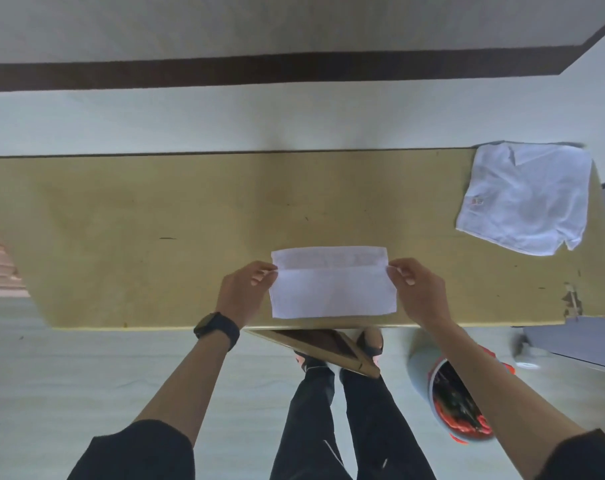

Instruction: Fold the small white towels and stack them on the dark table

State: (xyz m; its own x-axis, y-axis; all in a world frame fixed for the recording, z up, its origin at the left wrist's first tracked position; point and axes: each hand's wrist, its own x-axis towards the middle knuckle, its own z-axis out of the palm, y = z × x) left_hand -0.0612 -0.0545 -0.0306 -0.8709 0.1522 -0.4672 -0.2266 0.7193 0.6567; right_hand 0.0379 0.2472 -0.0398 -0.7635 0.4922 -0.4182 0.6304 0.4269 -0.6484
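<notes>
A small white towel (332,289) lies on the tan table (155,237) near its front edge, with its near half lifted over the far part. My left hand (247,289) pinches the towel's left edge and my right hand (417,289) pinches its right edge, both at the fold line. A pile of loose white towels (526,199) sits crumpled at the table's far right corner, apart from both hands.
A grey bin (450,400) with red and dark contents stands on the floor below my right arm. A wooden frame (318,344) sticks out under the table's front edge. My legs and feet are below. The table's right front edge is chipped (571,303).
</notes>
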